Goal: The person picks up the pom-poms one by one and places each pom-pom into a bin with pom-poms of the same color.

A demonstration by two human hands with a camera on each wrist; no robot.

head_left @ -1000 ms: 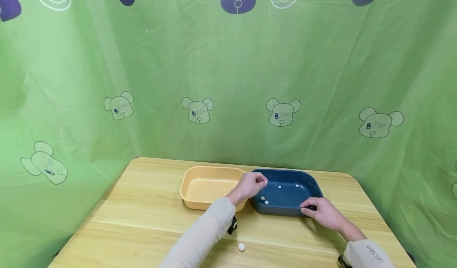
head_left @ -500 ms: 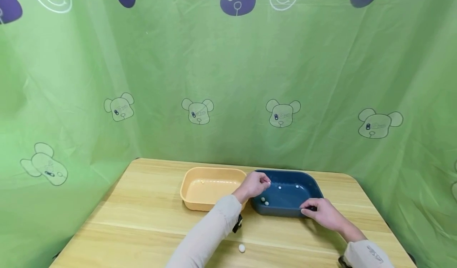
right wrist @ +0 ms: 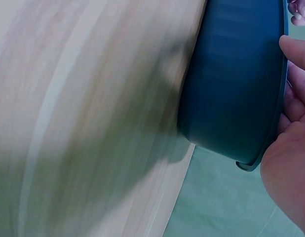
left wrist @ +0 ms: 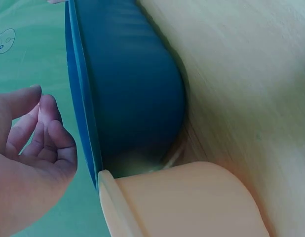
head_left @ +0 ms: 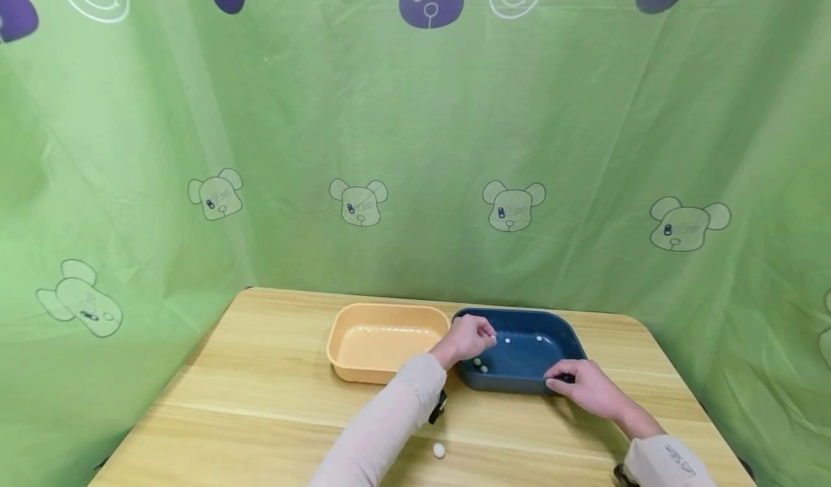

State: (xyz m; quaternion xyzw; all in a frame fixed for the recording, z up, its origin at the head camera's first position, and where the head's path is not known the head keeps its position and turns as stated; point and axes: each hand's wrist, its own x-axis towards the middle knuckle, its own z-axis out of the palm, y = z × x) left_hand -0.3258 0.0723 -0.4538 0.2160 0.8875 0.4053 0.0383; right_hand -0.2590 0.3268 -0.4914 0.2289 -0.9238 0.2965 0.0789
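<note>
In the head view, my left hand [head_left: 469, 337] hovers over the left part of a dark blue basin [head_left: 493, 381]. Its thumb and fingertips pinch a small white ball [head_left: 493, 339], mostly covered by the fingers. The left wrist view shows the same hand [left wrist: 36, 143] with thumb and index tips together, the ball hidden there. My right hand [head_left: 587, 386] grips the basin's near right rim; in the right wrist view its thumb [right wrist: 295, 49] lies at the rim with the fingers behind. Several small white balls [head_left: 483, 369] lie on the basin's floor.
A light orange basin [head_left: 353, 374] stands directly left of the blue one, partly behind the left forearm. One white ball [head_left: 438, 451] lies on the wooden table [head_left: 260, 400] near its front. A green printed curtain [head_left: 428, 126] surrounds the table's back and sides.
My left hand has moved a little to the right and slightly down over the blue basin, still pinching the ball. The right hand has stayed at the rim.
</note>
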